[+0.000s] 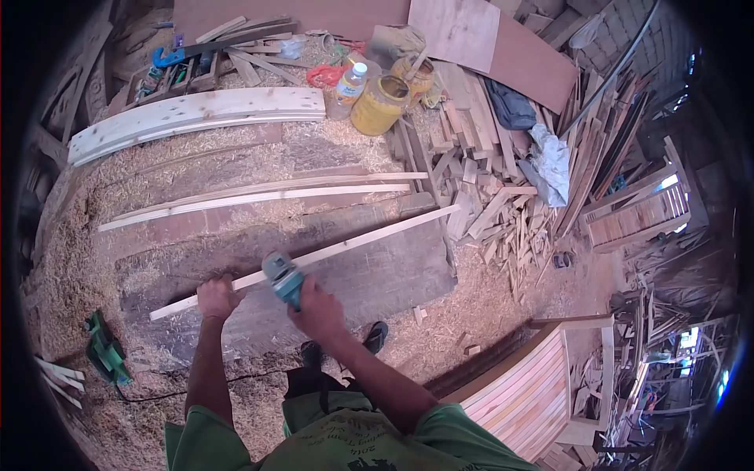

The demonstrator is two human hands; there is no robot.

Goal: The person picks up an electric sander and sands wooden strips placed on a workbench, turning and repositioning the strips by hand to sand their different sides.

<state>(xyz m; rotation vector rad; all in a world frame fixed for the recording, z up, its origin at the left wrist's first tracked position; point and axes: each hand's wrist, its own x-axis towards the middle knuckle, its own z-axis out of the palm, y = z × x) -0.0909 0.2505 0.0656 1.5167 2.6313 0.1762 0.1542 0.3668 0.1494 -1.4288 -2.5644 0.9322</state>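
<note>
A long, thin wooden strip [369, 239] lies slanted across a dark, worn work board [377, 275]. My left hand [217, 298] is closed around the strip near its left end, with the thumb along it. In my right hand [318, 312] is a teal handheld power sander [283, 280], gripped by its body. The tool's greyish head meets the strip near its middle; whether it presses on the wood I cannot tell. Beyond, more thin wooden strips [259, 201] lie side by side, roughly parallel.
Stacked planks [204, 118] lie at the back, beside a yellow jar [380, 106] and a white-capped bottle [351, 82]. Wood offcuts [503, 216] pile up at right. A green power tool [106, 349] with a dark cord rests at lower left. Shavings cover the floor.
</note>
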